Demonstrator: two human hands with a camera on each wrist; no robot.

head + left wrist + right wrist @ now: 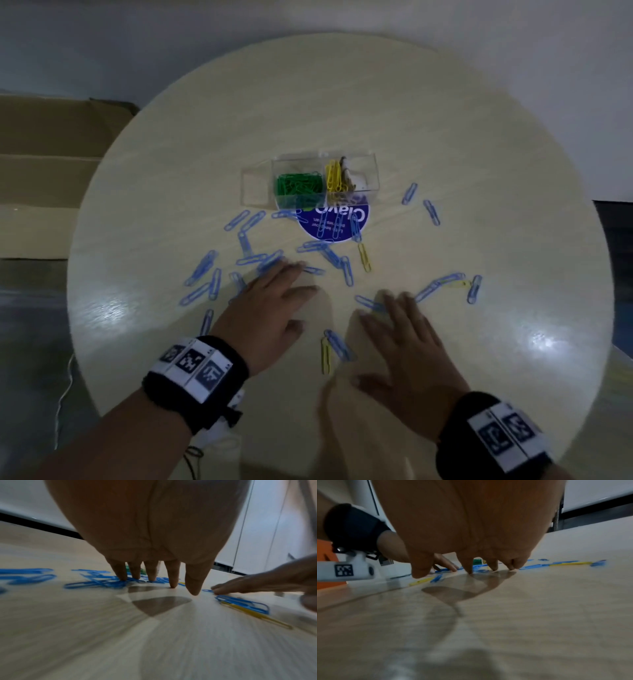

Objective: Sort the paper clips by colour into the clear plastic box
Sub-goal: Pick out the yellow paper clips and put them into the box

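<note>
Blue paper clips (202,267) lie scattered across the pale wood-grain round table (479,137), most of them on the near half between the person and the clear plastic box (371,171), which stands near the table's middle, partly over a round blue sticker (330,224); its middle compartment holds green clips (298,185), the one to the right holds yellow clips (333,176) with some darker ones behind them that are too blurred to tell, and the left compartment looks bare. A few loose yellow clips sit among the blue: one (364,257) just below the sticker, one (326,354) between the two hands beside a blue clip, one (457,283) further right. The left hand (267,308) is spread flat, fingers straight, and its fingertips (122,576) press down on a cluster of blue clips, with the thumb resting lower on bare table; it grasps nothing. The right hand (407,342) is likewise released, palm down with fingers extended, the fingertips (469,570) touching the tabletop at a blue clip (368,303); nothing is pinched in it. Both wrists wear black bands (202,380) with white printed marker tags. A cardboard box (44,164) stands off the table's left edge, against a pale wall
</note>
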